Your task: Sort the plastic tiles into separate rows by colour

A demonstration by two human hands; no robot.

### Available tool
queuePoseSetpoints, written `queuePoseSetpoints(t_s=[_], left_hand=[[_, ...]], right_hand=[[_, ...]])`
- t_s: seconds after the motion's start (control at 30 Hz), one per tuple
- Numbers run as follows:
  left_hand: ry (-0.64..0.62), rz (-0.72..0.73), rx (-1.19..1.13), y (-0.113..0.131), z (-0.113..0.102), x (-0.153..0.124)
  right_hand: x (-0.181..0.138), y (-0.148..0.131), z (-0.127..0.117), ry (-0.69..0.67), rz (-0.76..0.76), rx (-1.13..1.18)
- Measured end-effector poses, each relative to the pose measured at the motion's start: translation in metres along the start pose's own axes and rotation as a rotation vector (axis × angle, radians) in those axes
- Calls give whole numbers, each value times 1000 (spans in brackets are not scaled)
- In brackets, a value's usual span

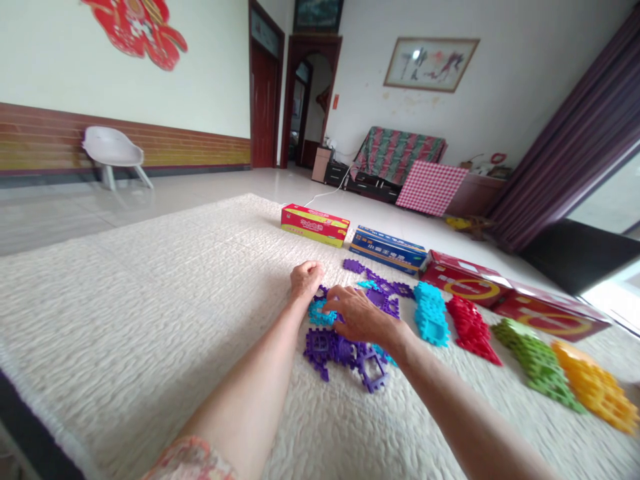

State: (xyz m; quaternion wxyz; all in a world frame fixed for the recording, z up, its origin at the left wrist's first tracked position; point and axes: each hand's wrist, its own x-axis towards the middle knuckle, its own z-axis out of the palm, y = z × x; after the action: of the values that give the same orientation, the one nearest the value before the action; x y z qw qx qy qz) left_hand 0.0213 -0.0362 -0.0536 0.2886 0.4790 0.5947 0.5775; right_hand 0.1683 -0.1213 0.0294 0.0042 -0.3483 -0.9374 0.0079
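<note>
My left hand (306, 279) is curled closed at the far edge of a scatter of purple square plastic tiles (345, 350) on a cream mat (150, 320); what its fingers hold is hidden. My right hand (357, 313) lies over the same scatter, fingers bent down onto a cyan tile (320, 313). More purple tiles (383, 292) lie just beyond my right hand.
To the right lie sorted piles: cyan tiles (431, 313), red tiles (471, 328), green tiles (535, 360), orange tiles (595, 388). Behind them stand a red-yellow box (315, 225), a blue box (387, 249) and red boxes (515, 293). A white chair (114, 152) stands by the left wall.
</note>
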Motion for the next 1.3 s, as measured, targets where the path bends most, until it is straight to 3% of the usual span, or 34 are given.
queuePoseSetpoints(t_s=[0.23, 0.47, 0.57, 0.7, 0.8, 0.93, 1.1, 1.3], left_hand=[[3, -32, -43, -1, 1, 1], [-19, -8, -27, -3, 3, 1], [-41, 1, -7, -3, 4, -1], [-62, 31, 22, -3, 4, -1], [-47, 71, 60, -5, 3, -1], [-47, 91, 79, -5, 2, -1], [-72, 40, 65, -3, 2, -3], [-95, 0, 31, 2, 2, -5]], right_hand=[[1, 0, 6, 61, -24, 20], [-11, 14, -9, 348, -47, 222], [-37, 26, -23, 446, 90, 325], [-91, 46, -30, 322, 353, 467], [-129, 60, -24, 137, 437, 611], [-155, 72, -11, -37, 511, 602], [-156, 72, 1, -1, 537, 428], [-157, 71, 7, 93, 436, 480]])
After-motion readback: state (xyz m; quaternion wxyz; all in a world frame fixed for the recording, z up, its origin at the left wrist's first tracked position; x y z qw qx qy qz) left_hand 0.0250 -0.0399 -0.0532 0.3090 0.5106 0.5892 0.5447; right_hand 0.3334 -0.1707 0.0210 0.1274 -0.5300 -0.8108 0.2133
